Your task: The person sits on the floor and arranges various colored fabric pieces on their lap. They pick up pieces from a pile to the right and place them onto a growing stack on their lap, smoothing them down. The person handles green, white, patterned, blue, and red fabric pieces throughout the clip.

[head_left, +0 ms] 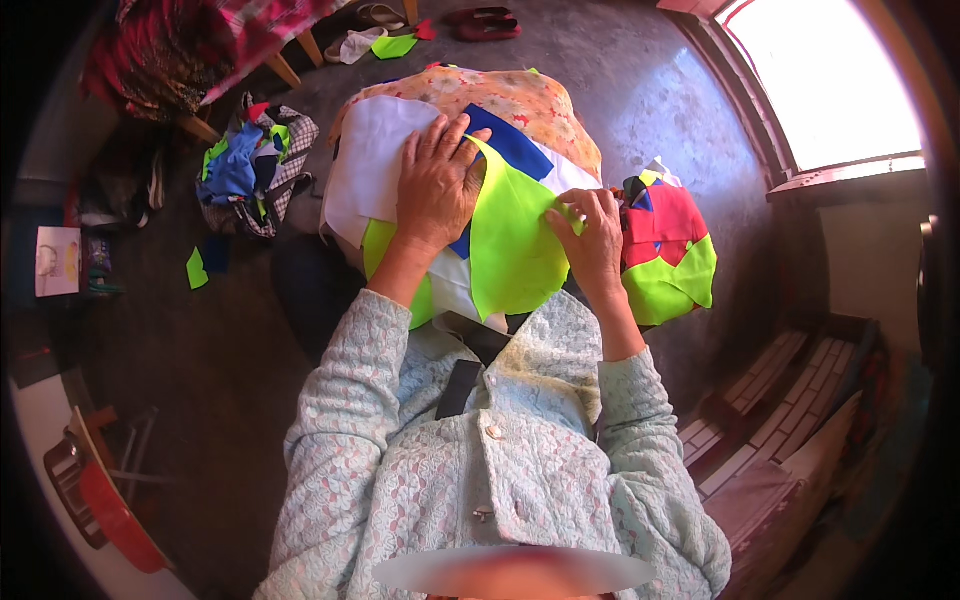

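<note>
A: Where is the lime-green piece lying?
B: It is lying before me, between my hands, overlapping a blue piece and white cloth. An orange floral cloth is showing beyond.
A: How is the left hand operating?
B: I am resting it palm down, fingers extended and slightly spread, over the white cloth and against the lime-green piece's left edge.
A: And the right hand?
B: I am bending its fingers at the opposite edge; whether they are pinching, I cannot tell. Beside it, a red-and-green cloth bundle is sitting.
</note>
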Demonstrator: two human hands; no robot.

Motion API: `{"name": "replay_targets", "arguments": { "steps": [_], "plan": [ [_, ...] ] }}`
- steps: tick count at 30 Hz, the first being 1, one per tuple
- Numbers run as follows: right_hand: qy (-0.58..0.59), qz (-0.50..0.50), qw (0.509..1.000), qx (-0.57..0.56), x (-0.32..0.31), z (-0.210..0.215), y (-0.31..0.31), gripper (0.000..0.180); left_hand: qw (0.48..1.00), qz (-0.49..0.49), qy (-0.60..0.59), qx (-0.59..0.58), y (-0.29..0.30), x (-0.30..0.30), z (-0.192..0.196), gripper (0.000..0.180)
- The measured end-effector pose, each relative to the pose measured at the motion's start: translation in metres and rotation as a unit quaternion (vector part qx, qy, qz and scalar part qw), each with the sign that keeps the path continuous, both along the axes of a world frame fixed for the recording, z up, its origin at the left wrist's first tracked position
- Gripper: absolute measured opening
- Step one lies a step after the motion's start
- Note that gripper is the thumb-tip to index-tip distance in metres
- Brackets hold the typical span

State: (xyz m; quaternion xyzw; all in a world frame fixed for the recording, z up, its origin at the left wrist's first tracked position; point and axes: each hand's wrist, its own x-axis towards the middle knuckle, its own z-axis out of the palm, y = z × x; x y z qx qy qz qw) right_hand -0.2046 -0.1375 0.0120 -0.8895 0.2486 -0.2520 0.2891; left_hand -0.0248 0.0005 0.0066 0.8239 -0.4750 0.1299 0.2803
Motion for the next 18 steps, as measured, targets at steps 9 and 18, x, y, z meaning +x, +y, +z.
{"name": "replay_targets", "arguments": {
  "steps": [9, 18],
  "plan": [
    [-0.034, -0.051, 0.998, -0.012, -0.006, -0.01, -0.002, 0.016, 1.0, 0.002, 0.005, 0.011, 0.0, -0.001, 0.0, 0.042],
    [-0.131, -0.098, 0.985, -0.046, -0.014, 0.0, 0.006, 0.034, 1.0, 0.0, -0.016, 0.022, 0.001, 0.001, 0.002, 0.054]
  ]
}}
